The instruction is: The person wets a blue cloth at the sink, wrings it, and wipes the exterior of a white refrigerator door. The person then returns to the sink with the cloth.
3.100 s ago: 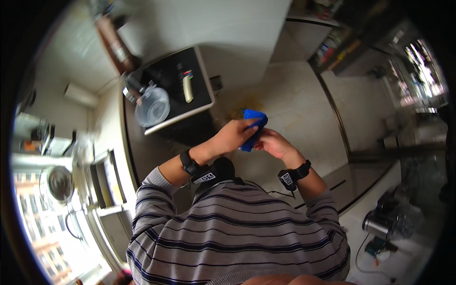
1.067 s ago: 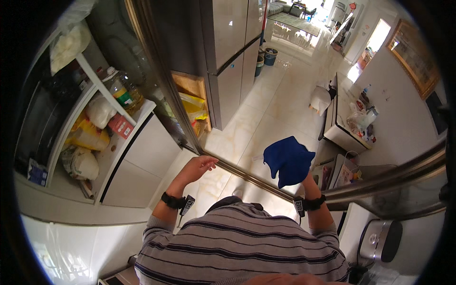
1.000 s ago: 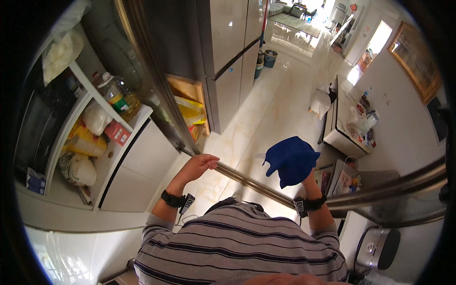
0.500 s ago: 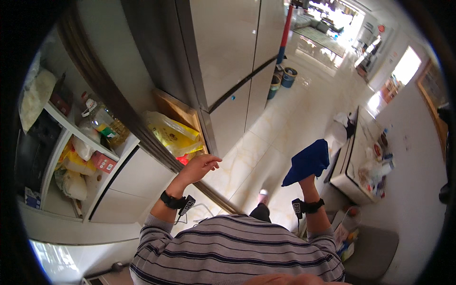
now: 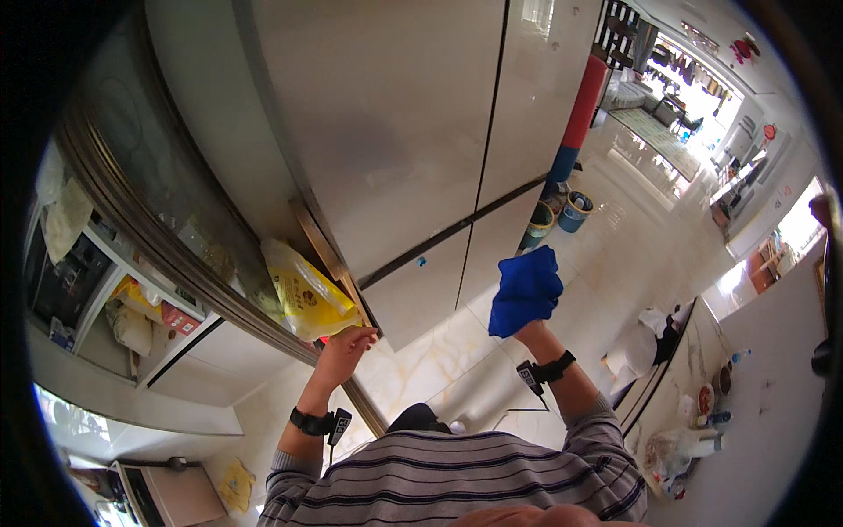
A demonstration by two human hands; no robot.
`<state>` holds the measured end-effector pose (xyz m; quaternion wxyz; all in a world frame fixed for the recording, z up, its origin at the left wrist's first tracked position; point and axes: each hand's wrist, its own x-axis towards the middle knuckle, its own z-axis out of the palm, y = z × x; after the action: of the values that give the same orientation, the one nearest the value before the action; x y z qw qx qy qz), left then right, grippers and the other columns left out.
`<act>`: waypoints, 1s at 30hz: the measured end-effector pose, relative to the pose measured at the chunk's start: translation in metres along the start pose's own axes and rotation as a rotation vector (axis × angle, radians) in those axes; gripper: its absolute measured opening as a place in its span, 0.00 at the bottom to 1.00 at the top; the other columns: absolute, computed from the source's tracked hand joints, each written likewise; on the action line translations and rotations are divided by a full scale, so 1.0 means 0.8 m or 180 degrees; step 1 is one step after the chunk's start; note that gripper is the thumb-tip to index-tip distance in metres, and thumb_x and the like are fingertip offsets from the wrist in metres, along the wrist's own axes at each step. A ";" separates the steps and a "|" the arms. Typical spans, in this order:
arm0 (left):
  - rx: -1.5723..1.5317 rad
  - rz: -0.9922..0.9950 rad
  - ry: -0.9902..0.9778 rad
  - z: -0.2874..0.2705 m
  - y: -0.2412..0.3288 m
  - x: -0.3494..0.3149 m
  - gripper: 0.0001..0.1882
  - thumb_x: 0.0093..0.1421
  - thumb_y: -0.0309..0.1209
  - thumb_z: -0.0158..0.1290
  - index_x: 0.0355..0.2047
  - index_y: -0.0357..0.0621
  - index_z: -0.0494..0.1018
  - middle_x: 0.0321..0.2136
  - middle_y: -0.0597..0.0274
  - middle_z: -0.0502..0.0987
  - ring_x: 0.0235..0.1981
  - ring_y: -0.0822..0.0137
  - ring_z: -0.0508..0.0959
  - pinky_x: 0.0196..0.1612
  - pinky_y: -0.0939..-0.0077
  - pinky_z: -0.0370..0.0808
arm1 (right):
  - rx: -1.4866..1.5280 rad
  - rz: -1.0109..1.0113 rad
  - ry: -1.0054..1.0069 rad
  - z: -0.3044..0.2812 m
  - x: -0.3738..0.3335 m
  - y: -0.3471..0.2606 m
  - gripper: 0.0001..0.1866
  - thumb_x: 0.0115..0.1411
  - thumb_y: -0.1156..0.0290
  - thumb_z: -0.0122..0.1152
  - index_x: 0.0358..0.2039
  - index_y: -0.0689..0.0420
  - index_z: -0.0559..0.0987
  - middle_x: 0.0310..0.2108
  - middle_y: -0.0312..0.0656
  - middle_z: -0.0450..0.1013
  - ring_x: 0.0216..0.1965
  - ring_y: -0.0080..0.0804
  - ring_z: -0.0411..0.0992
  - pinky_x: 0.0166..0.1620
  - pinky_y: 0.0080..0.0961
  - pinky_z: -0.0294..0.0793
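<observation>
My right hand [image 5: 530, 333] is raised ahead of me with a blue cloth [image 5: 526, 292] draped over it. The cloth covers the fingers, so only the lower part of the hand and the wrist show. My left hand [image 5: 346, 350] holds nothing that I can see; its fingers are loosely bent and a little apart. It is just below a yellow and white plastic bag [image 5: 305, 294], near the bottom corner of a tall, glossy, light-coloured fridge [image 5: 413, 158]. The fridge front stands before both hands. A black strap with a small device sits on each wrist.
A sliding door frame [image 5: 206, 277] runs along my left, with shelves of packages behind it. Two small buckets [image 5: 575, 211] stand past the fridge beside a red and blue column. At right is a marble-patterned cabinet top [image 5: 680, 400] with bottles and bags. Shiny tiles [image 5: 632, 255] cover the floor.
I have come closer to the fridge, which fills more of the view. The cloth on my right hand has shifted left and up, toward the fridge. My left hand's fingers are more bent.
</observation>
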<state>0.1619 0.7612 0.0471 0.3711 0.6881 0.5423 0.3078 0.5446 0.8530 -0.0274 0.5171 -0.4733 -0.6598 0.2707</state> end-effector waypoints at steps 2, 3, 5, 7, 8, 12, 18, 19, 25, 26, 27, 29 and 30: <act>0.0208 0.0135 0.0487 0.002 -0.002 0.016 0.13 0.62 0.22 0.48 0.47 0.36 0.72 0.35 0.58 0.76 0.34 0.67 0.78 0.36 0.76 0.76 | -0.0025 -0.0139 -0.0051 0.005 0.041 0.007 0.20 0.48 0.65 0.60 0.40 0.53 0.64 0.37 0.35 0.60 0.42 0.31 0.59 0.47 0.31 0.57; 0.0290 0.0175 0.0701 0.002 -0.004 0.027 0.15 0.61 0.22 0.48 0.49 0.38 0.70 0.37 0.57 0.75 0.35 0.67 0.78 0.36 0.75 0.76 | -0.0061 -0.0237 -0.0057 0.010 0.063 0.011 0.20 0.47 0.65 0.60 0.39 0.53 0.64 0.36 0.34 0.60 0.41 0.31 0.58 0.46 0.30 0.57; 0.0447 0.0183 0.1136 -0.002 -0.010 0.049 0.20 0.61 0.21 0.48 0.54 0.41 0.66 0.41 0.56 0.73 0.36 0.66 0.77 0.35 0.75 0.76 | -0.0164 -0.0444 -0.0028 0.021 0.108 0.022 0.20 0.46 0.67 0.61 0.37 0.52 0.64 0.35 0.34 0.59 0.40 0.31 0.58 0.44 0.29 0.58; 0.0552 0.0162 0.1437 -0.012 -0.015 0.070 0.26 0.60 0.20 0.48 0.60 0.45 0.59 0.48 0.55 0.68 0.39 0.66 0.75 0.35 0.75 0.75 | -0.0377 -0.0694 0.0011 0.031 0.152 0.030 0.19 0.44 0.69 0.62 0.35 0.52 0.64 0.33 0.34 0.59 0.38 0.31 0.58 0.42 0.29 0.59; 0.0627 0.0264 0.1626 -0.016 -0.016 0.080 0.27 0.60 0.19 0.48 0.60 0.44 0.59 0.48 0.54 0.68 0.40 0.66 0.75 0.35 0.75 0.75 | -0.0531 -0.0858 0.0040 0.034 0.173 0.029 0.19 0.43 0.70 0.63 0.34 0.52 0.64 0.32 0.33 0.58 0.37 0.31 0.58 0.42 0.28 0.59; 0.0712 0.0463 0.2252 -0.027 -0.017 0.113 0.31 0.57 0.15 0.49 0.60 0.42 0.57 0.49 0.53 0.66 0.42 0.66 0.75 0.38 0.77 0.74 | -0.2028 -0.2049 0.0459 0.031 0.235 0.016 0.32 0.52 0.63 0.63 0.57 0.57 0.63 0.47 0.42 0.65 0.51 0.34 0.62 0.57 0.29 0.58; 0.0832 0.0586 0.2523 -0.026 -0.010 0.145 0.30 0.57 0.13 0.47 0.60 0.40 0.57 0.50 0.51 0.64 0.42 0.66 0.74 0.39 0.77 0.74 | -0.1804 -0.0695 -0.0646 0.028 0.346 -0.023 0.14 0.45 0.70 0.61 0.35 0.51 0.72 0.35 0.41 0.68 0.42 0.41 0.66 0.48 0.36 0.64; 0.0869 0.0572 0.2537 -0.023 -0.009 0.147 0.30 0.56 0.13 0.47 0.60 0.40 0.57 0.50 0.51 0.64 0.42 0.65 0.74 0.39 0.77 0.74 | -0.1715 -0.1540 -0.0013 0.024 0.352 -0.025 0.10 0.42 0.72 0.60 0.28 0.51 0.71 0.28 0.40 0.65 0.34 0.40 0.65 0.39 0.38 0.64; 0.0761 0.0322 0.2650 0.002 -0.009 0.153 0.31 0.54 0.12 0.45 0.60 0.39 0.58 0.51 0.51 0.63 0.41 0.65 0.73 0.41 0.75 0.73 | -0.1091 -0.1292 0.0431 0.030 0.432 -0.003 0.15 0.46 0.69 0.61 0.35 0.53 0.71 0.34 0.43 0.67 0.41 0.43 0.65 0.47 0.36 0.63; 0.0677 0.0339 0.2762 0.010 -0.008 0.156 0.31 0.54 0.12 0.45 0.59 0.40 0.59 0.50 0.52 0.63 0.41 0.64 0.73 0.41 0.73 0.72 | -0.0913 -0.1418 0.0322 0.025 0.444 0.006 0.16 0.47 0.68 0.61 0.38 0.53 0.70 0.37 0.43 0.66 0.42 0.42 0.64 0.48 0.36 0.63; 0.0794 0.0274 0.2836 0.015 -0.007 0.156 0.30 0.54 0.12 0.45 0.59 0.41 0.59 0.50 0.52 0.63 0.41 0.64 0.73 0.40 0.73 0.72 | -0.1117 -0.1605 0.0442 0.021 0.457 0.012 0.17 0.49 0.67 0.60 0.40 0.53 0.69 0.39 0.43 0.66 0.44 0.42 0.64 0.50 0.36 0.62; 0.0884 0.0215 0.2972 0.029 -0.002 0.156 0.29 0.55 0.14 0.45 0.58 0.42 0.60 0.50 0.53 0.64 0.41 0.64 0.73 0.39 0.71 0.71 | -0.1377 -0.1997 0.0506 0.008 0.478 0.021 0.20 0.51 0.65 0.59 0.44 0.52 0.68 0.43 0.43 0.65 0.47 0.41 0.63 0.52 0.36 0.61; 0.0973 0.0225 0.3014 0.034 0.001 0.160 0.28 0.55 0.14 0.45 0.58 0.42 0.61 0.50 0.53 0.64 0.41 0.64 0.72 0.39 0.72 0.71 | -0.1509 -0.2205 0.0512 0.000 0.490 0.023 0.21 0.53 0.64 0.58 0.47 0.52 0.67 0.45 0.43 0.65 0.49 0.41 0.63 0.54 0.36 0.60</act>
<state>0.2129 0.8810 0.0357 -0.0317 0.5372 0.6666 0.5158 0.5442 1.2148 0.1241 0.5042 -0.3491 -0.7813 -0.1159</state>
